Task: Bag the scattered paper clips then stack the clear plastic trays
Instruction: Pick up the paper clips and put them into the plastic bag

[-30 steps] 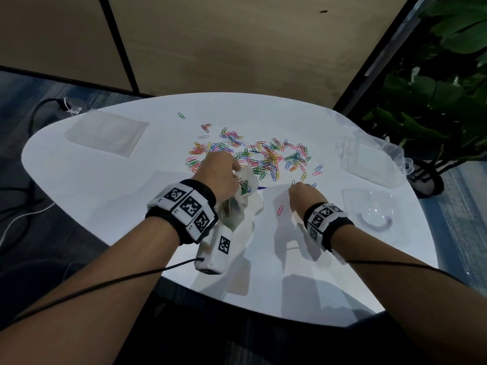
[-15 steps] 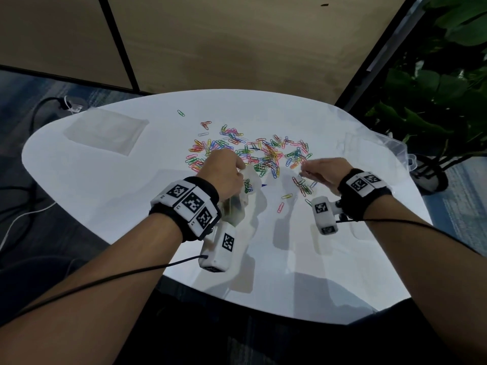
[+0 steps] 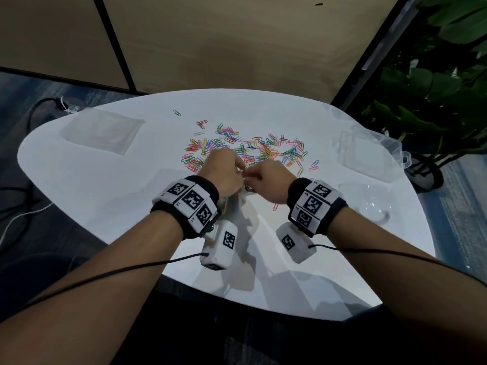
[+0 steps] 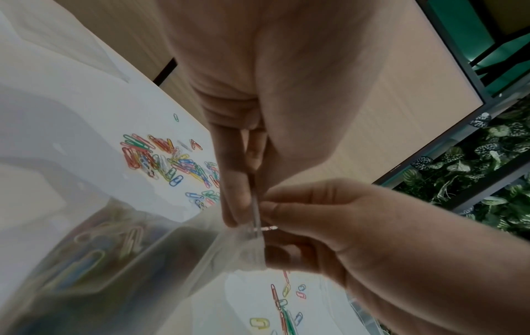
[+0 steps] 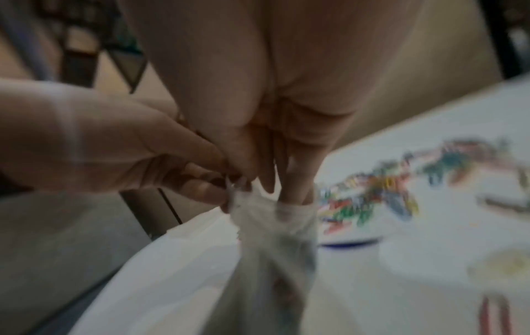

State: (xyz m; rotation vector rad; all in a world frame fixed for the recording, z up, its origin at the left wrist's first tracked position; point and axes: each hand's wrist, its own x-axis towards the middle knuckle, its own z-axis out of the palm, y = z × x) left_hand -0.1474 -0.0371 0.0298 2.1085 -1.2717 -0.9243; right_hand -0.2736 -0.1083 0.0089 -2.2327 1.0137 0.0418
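Colourful paper clips (image 3: 250,151) lie scattered across the middle of the white table (image 3: 79,180). My left hand (image 3: 238,171) pinches the rim of a clear plastic bag (image 3: 234,204) that hangs below it with several clips inside (image 4: 100,249). My right hand (image 3: 253,177) has met it at the bag's mouth. Its fingers (image 4: 286,204) are curled and pinch a small paper clip (image 4: 269,227) against the rim. In the blurred right wrist view my fingertips (image 5: 292,192) dip into the bag's mouth (image 5: 272,210). Clear plastic trays (image 3: 369,151) (image 3: 366,204) stand at the right.
A flat clear plastic piece (image 3: 102,133) lies at the far left of the table. A few stray clips (image 3: 275,206) lie near my right wrist. A leafy plant (image 3: 434,88) stands past the right edge, wooden wall panels behind.
My right hand picked at the loose clips on the right, then moved left to the bag's mouth beside the left hand. The left hand kept holding the bag in place.
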